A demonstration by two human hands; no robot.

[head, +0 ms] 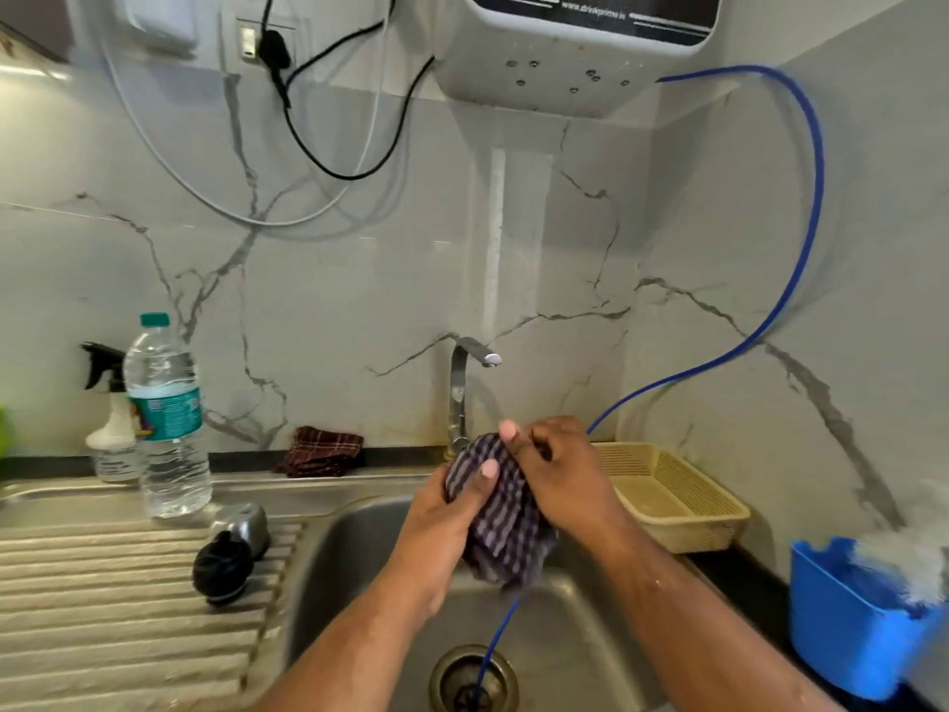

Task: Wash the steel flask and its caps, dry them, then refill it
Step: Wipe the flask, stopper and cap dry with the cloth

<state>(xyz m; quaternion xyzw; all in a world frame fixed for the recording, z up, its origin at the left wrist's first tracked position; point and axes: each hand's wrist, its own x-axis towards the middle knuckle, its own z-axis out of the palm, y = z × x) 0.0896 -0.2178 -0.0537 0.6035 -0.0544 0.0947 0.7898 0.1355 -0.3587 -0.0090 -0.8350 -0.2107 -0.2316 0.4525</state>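
Over the sink (339, 583), just in front of the tap (462, 382), both hands hold a bunched checked cloth (506, 521). The left hand (441, 516) grips it from the side, thumb pressed across the front. The right hand (560, 475) has its fingers curled over the top. Whatever the cloth wraps is hidden, so I cannot tell if the flask is inside. The black cap (222, 567) and steel cap (246, 526) lie touching on the draining board (102, 608), near a water bottle (167, 418).
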